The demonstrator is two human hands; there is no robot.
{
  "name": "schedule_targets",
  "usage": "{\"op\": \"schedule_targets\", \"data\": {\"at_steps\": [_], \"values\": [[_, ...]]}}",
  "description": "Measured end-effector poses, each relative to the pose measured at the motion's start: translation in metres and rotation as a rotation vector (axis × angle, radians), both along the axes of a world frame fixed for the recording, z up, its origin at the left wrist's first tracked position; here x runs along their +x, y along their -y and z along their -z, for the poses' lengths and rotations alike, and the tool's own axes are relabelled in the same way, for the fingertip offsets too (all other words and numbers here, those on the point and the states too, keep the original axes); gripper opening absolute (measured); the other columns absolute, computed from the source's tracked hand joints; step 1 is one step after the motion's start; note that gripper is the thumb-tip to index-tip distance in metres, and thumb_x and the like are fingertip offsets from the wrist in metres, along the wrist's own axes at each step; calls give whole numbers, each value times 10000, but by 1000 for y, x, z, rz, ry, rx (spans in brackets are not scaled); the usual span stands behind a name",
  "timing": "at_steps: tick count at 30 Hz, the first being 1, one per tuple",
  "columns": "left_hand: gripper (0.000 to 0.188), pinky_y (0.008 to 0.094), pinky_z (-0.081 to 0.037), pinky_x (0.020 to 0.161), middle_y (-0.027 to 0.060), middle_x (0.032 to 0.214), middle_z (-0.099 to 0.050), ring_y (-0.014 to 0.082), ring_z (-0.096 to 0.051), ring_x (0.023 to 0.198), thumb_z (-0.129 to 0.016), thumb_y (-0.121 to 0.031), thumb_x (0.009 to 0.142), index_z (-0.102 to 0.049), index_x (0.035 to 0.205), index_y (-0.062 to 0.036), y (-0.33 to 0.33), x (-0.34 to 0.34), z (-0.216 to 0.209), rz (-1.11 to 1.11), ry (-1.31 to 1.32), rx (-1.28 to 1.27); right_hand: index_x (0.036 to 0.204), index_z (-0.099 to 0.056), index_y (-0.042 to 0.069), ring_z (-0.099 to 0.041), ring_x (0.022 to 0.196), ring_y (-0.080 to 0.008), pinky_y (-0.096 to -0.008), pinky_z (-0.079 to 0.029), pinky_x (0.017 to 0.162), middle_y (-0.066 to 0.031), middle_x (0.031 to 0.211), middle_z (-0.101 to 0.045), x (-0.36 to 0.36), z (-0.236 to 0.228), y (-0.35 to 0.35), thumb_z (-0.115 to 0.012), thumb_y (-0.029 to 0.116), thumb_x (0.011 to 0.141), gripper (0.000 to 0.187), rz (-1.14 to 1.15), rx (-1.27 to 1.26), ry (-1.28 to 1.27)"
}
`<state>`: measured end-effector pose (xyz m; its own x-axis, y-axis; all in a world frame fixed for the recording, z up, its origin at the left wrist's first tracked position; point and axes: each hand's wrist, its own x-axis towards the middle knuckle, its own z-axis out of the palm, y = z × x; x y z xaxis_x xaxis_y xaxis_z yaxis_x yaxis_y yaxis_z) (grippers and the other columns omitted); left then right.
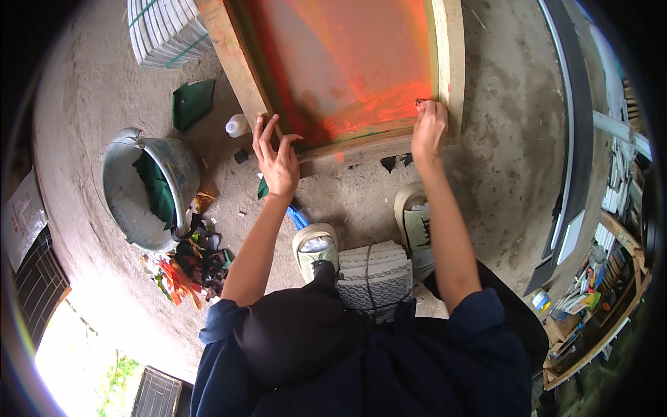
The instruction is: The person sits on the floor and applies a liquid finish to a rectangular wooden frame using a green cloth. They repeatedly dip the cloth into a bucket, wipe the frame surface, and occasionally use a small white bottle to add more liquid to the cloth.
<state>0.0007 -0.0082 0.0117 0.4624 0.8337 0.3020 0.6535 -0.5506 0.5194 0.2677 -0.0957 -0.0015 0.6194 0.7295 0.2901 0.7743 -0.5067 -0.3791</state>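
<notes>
A wooden-framed printing screen [361,62] smeared with red and orange ink lies tilted in front of me. My left hand [279,161] rests on the frame's near left corner, fingers spread over the wood [240,59]. At the near right corner, my right hand [431,132] is closed in a pinch above the inked mesh. A small dark, reddish bit shows at its fingertips, too small to name. Beside the left hand stands a small white bottle [237,125].
A grey-stained bucket [184,167] holding dark green material stands at left, with colourful scraps [194,267] beside it. A strapped white stack [170,31] sits far left; another bundle [375,281] lies between my shoes. Cluttered shelving [625,278] lines the right.
</notes>
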Motion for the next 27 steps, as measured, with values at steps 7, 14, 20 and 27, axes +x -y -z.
{"op": "schedule_targets", "data": {"at_steps": [7, 14, 20, 27], "values": [[290, 474, -258, 1084, 89, 1302, -422, 348, -270, 1330, -544, 87, 673, -652, 812, -144, 1, -5, 6, 1, -15, 18, 802, -630, 20, -572, 829, -285, -389, -476, 750, -142, 816, -599, -65, 4, -10, -580, -72, 732, 126, -298, -51, -93], [288, 473, -259, 1083, 91, 1296, -426, 353, -273, 1327, -549, 81, 667, -655, 807, -147, 1, 2, 4, -22, -8, 17, 850, -602, 5, -541, 846, -275, -398, -472, 709, -134, 873, -574, -65, -3, -4, -569, -35, 727, 133, -54, -91, -107], [263, 461, -276, 1078, 85, 1294, -432, 348, -290, 1317, -564, 60, 682, -655, 809, -152, 0, -4, 5, -10, -38, 30, 811, -577, -4, -545, 843, -269, -388, -457, 743, -133, 855, -584, -97, 2, -24, -546, -119, 722, 149, -210, 8, -205], [274, 462, -286, 1069, 82, 1293, -429, 347, -294, 1315, -563, 70, 680, -657, 807, -155, -2, 1, 4, -15, -26, 42, 823, -574, 12, -517, 838, -270, -363, -452, 778, -127, 849, -543, -84, 19, -15, -534, -56, 729, 123, 32, 222, -466]]}}
